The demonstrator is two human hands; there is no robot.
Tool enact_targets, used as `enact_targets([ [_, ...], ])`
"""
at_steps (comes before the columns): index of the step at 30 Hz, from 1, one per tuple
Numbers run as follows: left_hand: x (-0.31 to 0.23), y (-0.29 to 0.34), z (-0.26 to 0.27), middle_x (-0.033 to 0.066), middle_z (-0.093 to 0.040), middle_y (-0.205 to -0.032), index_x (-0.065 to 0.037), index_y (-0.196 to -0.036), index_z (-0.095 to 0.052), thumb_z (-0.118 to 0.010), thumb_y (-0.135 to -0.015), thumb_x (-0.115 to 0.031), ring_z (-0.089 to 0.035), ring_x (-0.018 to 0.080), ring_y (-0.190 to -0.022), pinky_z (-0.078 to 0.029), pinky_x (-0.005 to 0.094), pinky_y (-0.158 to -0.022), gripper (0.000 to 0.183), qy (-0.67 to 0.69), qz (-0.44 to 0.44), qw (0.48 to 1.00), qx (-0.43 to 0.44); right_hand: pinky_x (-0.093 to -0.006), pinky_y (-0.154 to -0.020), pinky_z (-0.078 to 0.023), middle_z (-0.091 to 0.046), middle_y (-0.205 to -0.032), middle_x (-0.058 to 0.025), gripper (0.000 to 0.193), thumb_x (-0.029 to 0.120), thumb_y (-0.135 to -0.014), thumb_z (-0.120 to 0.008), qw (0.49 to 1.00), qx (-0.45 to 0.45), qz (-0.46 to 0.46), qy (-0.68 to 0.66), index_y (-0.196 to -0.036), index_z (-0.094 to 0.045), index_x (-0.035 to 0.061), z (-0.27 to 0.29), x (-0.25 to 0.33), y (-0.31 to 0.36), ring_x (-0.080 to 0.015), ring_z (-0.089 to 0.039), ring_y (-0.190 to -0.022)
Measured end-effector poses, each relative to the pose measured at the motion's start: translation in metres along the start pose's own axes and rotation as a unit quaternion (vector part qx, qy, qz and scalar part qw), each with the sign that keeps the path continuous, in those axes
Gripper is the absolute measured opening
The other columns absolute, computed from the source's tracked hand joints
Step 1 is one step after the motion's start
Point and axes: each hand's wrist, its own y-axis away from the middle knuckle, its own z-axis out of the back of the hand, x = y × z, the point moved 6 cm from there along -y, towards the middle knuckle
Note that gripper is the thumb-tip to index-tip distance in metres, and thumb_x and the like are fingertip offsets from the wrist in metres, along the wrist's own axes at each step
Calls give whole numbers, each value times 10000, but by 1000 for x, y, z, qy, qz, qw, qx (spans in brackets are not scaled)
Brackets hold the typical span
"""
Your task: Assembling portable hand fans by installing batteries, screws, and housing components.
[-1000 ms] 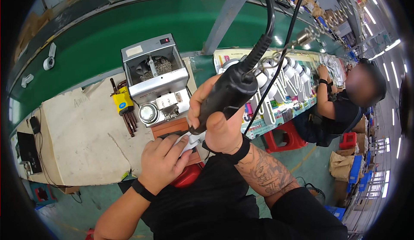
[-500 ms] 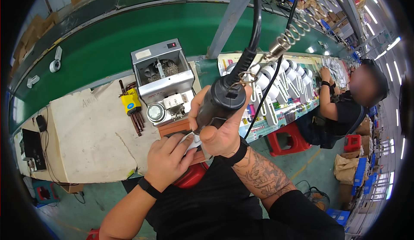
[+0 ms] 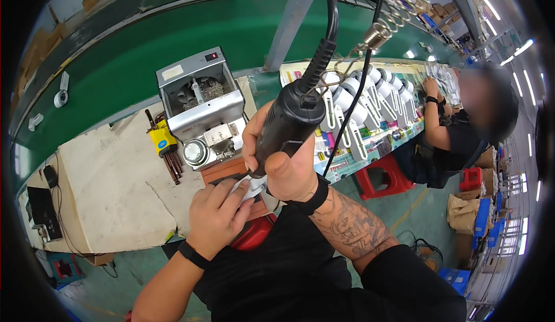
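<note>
My right hand (image 3: 295, 171) is wrapped round a black electric screwdriver (image 3: 291, 116) that hangs by its cord and a coil spring (image 3: 377, 36). The driver tilts, its lower end pointing down at a small white part (image 3: 255, 188); its tip is hidden behind my fingers. My left hand (image 3: 215, 215) pinches the white part from the left, over a reddish-brown block (image 3: 230, 170) at the table's near edge. Just beyond the block is a grey metal screw feeder (image 3: 202, 101), its bin holding many small screws.
A yellow-holdered hex key set (image 3: 163, 141) lies left of the feeder, on brown paper (image 3: 115, 189). Rows of white handheld parts with round heads (image 3: 357, 111) cover the bench at right. A co-worker (image 3: 457, 125) sits beyond a red stool (image 3: 381, 178). A metal post (image 3: 293, 24) stands behind.
The whole view has shifted, so the bench things appear farther left. Both hands keep their hold, and slightly more of the white part shows beneath the driver.
</note>
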Motion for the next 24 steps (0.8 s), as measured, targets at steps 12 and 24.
enact_targets([
  [12,-2,2,4,135,-677,-1065,-7,-1271,-626,-805,-785,-112,-657,325,-913,-518,427,-791,528,94,89,992,3,-324,-584,-538,-610,-877,-128,785,604,-788,-831,997,-34,57,-35,-1175,-458,32,4,75,6,-191,-633,-671],
  [24,-26,-10,9,140,-659,-997,-6,-1145,-697,-857,-698,8,-636,299,-881,-514,375,-763,474,106,111,988,10,-328,-613,-527,-570,-866,-94,868,729,-712,-808,997,35,20,73,-1106,-424,58,62,122,24,-182,-617,-656],
])
